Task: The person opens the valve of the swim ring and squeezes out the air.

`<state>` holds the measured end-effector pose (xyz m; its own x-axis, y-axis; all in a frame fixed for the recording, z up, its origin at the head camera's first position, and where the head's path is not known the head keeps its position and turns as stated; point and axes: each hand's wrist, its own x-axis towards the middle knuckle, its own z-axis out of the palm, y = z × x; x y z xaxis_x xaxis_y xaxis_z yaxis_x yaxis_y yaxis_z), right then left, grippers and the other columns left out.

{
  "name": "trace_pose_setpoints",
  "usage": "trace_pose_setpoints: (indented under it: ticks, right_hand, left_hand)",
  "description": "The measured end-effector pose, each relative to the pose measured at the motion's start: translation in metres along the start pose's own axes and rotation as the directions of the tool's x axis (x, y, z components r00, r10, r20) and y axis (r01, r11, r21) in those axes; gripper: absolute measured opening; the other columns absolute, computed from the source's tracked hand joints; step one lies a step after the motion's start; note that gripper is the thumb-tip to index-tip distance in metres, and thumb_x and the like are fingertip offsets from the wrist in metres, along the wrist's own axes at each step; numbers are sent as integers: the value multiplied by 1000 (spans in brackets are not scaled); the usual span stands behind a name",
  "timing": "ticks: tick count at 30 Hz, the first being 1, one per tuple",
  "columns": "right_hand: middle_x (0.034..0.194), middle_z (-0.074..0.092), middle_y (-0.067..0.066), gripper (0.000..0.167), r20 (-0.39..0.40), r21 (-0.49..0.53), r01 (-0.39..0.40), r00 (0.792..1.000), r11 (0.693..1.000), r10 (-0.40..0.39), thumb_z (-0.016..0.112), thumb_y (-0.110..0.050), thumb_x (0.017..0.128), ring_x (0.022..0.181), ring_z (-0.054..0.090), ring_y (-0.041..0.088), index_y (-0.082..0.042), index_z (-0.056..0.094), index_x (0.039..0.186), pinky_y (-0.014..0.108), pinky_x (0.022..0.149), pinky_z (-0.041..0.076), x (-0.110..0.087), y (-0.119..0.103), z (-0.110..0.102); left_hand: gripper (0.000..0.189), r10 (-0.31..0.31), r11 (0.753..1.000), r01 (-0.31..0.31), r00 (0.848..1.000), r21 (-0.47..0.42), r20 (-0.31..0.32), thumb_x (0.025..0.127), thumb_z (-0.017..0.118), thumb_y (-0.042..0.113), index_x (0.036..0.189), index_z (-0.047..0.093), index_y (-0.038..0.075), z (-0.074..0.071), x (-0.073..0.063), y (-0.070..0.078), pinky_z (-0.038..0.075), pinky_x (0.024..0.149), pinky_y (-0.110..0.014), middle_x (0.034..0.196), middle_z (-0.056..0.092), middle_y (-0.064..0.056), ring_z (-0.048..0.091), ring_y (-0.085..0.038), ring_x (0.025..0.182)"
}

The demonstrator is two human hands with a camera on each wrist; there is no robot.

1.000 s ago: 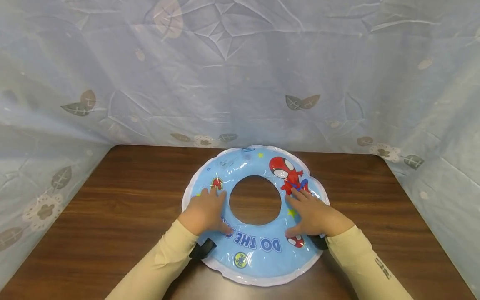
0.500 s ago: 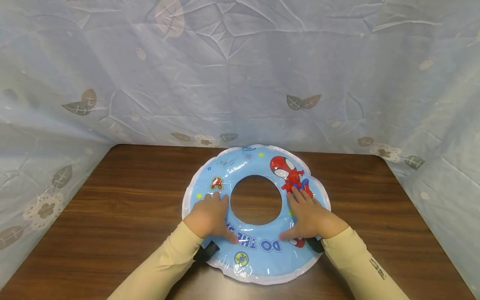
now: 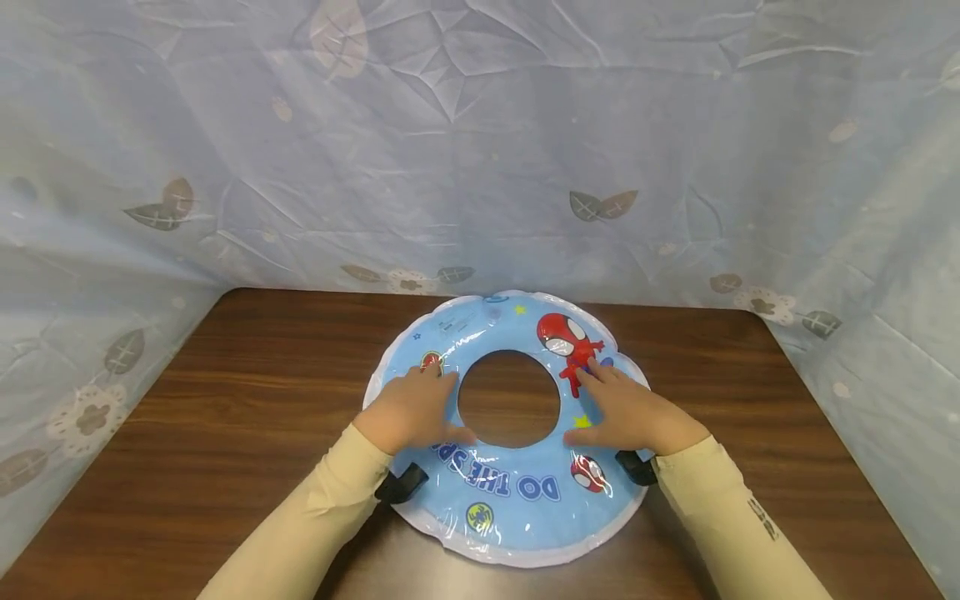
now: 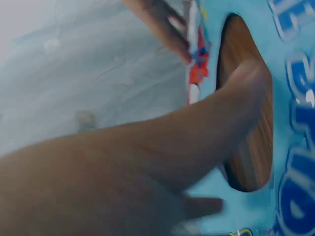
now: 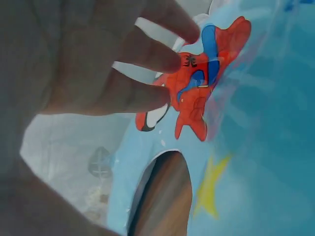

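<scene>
A light blue inflatable swim ring (image 3: 540, 527) with a pale scalloped edge lies flat in the head view. It bears blue lettering, a red cartoon figure (image 3: 566, 342) and small stars. Over its left side is my left hand (image 3: 415, 408), fingers spread, thumb near the centre hole. My right hand (image 3: 632, 414) spreads over the right side, fingertips by the red figure. In the left wrist view, my left hand (image 4: 128, 162) is blurred and its thumb crosses the hole. My right hand (image 5: 113, 59) has extended fingers in the right wrist view. Whether either palm touches the ring, I cannot tell.
A dark brown wooden table (image 3: 247, 400) carries the ring. Behind and along both sides hangs a pale blue-grey curtain (image 3: 480, 150) with leaf and flower prints. Black straps (image 3: 402, 483) sit at the wrists, below cream sleeves (image 3: 315, 517).
Both hands first shifted slightly toward each other, then moved back apart and a little away from the body. The swim ring has stayed in nearly the same place.
</scene>
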<state>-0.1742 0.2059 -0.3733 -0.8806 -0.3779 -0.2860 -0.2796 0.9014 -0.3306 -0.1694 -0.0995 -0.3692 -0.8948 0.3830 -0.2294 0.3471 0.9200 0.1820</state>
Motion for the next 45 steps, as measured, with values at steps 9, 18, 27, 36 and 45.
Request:
trace_pose_setpoints:
  ticks: [9, 18, 27, 36, 45]
  right_hand:
    - [168, 24, 24, 95, -55, -128, 128, 989, 983, -136, 79, -47, 87, 154, 23, 46, -4, 36, 160, 62, 116, 33, 51, -13, -22]
    - [168, 21, 25, 91, 46, -188, 156, 988, 970, -150, 70, -52, 94, 156, 15, 46, -1, 34, 160, 60, 124, 17, 85, -26, -21]
    - [170, 22, 20, 92, 110, -105, 43, 993, 994, -32, 69, -57, 93, 157, 14, 42, -6, 34, 161, 60, 123, 21, 90, -16, -17]
    - [169, 23, 19, 94, 98, 25, -49, 994, 998, 47, 73, -57, 90, 149, 32, 45, -13, 33, 163, 58, 109, 45, 72, 9, -12]
    - [160, 34, 24, 95, 100, 113, -62, 994, 992, 51, 75, -51, 91, 127, 53, 42, -5, 31, 162, 45, 84, 62, 45, 21, -12]
  left_hand:
    - [91, 143, 986, -127, 978, 108, -153, 90, 72, 62, 156, 44, 7, -3, 65, -2, 30, 120, -58, 161, 38, -23, 35, -42, 149]
    - [92, 127, 980, -112, 988, 164, -86, 91, 65, 68, 159, 41, 10, -1, 93, 13, 31, 119, -61, 164, 34, -21, 33, -40, 151]
    - [92, 93, 993, -90, 995, 79, -31, 93, 65, 66, 163, 34, 14, 7, 92, 4, 25, 122, -57, 169, 26, -18, 27, -39, 154]
    - [88, 49, 999, -49, 998, 11, -31, 93, 66, 63, 160, 39, 14, 7, 74, -19, 28, 121, -59, 165, 34, -18, 30, -41, 153]
    - [87, 24, 998, -26, 999, -54, -27, 93, 68, 61, 160, 40, 12, 10, 44, -36, 29, 120, -59, 163, 35, -23, 31, -44, 151]
